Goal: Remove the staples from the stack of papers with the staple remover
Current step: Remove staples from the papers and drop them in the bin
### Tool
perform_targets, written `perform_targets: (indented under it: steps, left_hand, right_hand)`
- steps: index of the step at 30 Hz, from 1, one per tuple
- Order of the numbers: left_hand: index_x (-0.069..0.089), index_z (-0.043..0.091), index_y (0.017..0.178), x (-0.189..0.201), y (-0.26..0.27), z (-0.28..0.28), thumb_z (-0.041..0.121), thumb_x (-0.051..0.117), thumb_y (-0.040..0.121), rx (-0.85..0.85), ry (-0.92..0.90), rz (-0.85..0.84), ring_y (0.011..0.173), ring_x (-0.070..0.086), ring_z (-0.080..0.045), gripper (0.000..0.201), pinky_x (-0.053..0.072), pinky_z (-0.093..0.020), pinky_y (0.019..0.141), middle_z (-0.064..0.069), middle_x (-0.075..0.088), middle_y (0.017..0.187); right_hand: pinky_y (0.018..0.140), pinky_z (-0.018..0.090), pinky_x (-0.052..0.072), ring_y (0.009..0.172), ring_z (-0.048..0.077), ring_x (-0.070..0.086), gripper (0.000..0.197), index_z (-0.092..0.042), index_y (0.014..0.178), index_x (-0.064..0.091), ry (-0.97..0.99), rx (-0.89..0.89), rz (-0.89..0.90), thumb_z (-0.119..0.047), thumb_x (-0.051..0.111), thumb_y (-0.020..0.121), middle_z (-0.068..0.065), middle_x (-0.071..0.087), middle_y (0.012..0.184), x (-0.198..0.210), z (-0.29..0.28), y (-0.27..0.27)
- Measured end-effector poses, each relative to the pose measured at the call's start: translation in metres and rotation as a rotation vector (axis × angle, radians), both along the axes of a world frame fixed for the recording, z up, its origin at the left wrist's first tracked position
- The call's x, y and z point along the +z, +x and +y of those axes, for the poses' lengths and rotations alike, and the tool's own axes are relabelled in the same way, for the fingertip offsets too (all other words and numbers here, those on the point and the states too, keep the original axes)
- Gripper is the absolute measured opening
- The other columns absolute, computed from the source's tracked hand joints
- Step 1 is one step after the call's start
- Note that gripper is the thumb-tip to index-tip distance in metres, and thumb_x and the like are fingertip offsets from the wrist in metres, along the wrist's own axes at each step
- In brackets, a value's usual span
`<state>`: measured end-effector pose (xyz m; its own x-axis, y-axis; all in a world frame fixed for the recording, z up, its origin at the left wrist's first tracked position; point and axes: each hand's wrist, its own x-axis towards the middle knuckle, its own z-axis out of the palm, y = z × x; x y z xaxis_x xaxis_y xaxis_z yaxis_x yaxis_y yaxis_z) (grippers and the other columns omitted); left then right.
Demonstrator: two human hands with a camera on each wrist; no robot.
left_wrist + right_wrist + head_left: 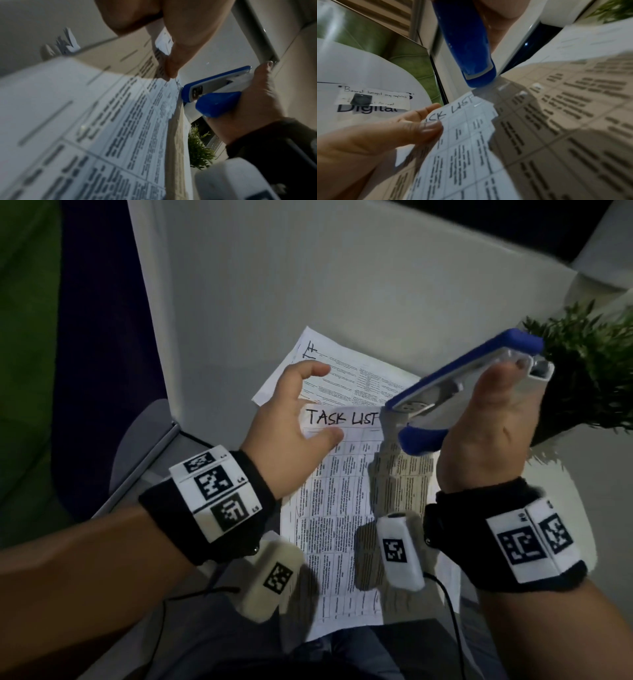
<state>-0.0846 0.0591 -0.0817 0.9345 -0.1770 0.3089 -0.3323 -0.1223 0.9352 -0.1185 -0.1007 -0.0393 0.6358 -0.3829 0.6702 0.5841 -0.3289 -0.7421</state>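
Note:
The stack of papers [342, 508] lies on the white table [274, 275]; its top sheet is headed "TASK LIST", and another printed sheet [346, 371] pokes out behind it. My left hand [308, 409] pinches the top sheet's upper left part, thumb [426, 129] on top, and lifts it. My right hand [496, 405] grips a blue and white staple remover [462, 385]. Its metal tip [488, 90] touches the upper right edge of the stack [539, 121]. From the left wrist, the remover [214, 94] meets the lifted paper's [102, 121] edge. No staple is plainly visible.
A green potted plant [589, 371] stands right behind my right hand. A grey chair part [144, 446] sits at the table's left edge. A white sign reading "Digital" [368, 108] shows in the right wrist view.

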Motion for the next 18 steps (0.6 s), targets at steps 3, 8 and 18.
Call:
perform_targets:
  steps: [3,8,18]
  left_hand:
    - [0.040,0.060,0.097,0.004,-0.002,-0.001,0.019,0.071,0.069,0.018,-0.040,0.019,0.097,0.065,-0.022,0.059,0.054,-0.049,0.080,0.005,0.062,0.117]
    - [0.041,0.056,0.098,0.009,-0.010,0.000,0.011,0.069,0.077,-0.014,0.010,-0.024,0.112,0.059,-0.017,0.057,0.049,-0.045,0.093,0.010,0.060,0.118]
    - [0.044,0.049,0.097,0.014,-0.021,-0.006,0.013,0.064,0.078,-0.010,0.053,-0.160,0.102,0.061,-0.010,0.045,0.051,-0.040,0.088,0.014,0.061,0.105]
  right_hand:
    - [0.076,0.022,0.051,0.078,-0.002,0.059,0.057,-0.023,0.100,0.043,0.007,0.000,-0.034,-0.076,0.040,0.078,-0.026,0.057,0.080,0.000,-0.002,0.005]
    - [0.074,0.005,0.041,0.075,-0.019,0.051,0.036,-0.022,0.099,0.039,-0.028,-0.007,-0.091,-0.054,0.034,0.085,-0.040,0.055,0.079,0.002,-0.003,0.004]
    - [0.064,0.009,0.036,0.063,-0.011,0.047,0.029,-0.033,0.081,0.042,-0.184,-0.026,0.063,-0.060,0.043,0.091,-0.033,0.054,0.066,-0.006,-0.001,0.009]
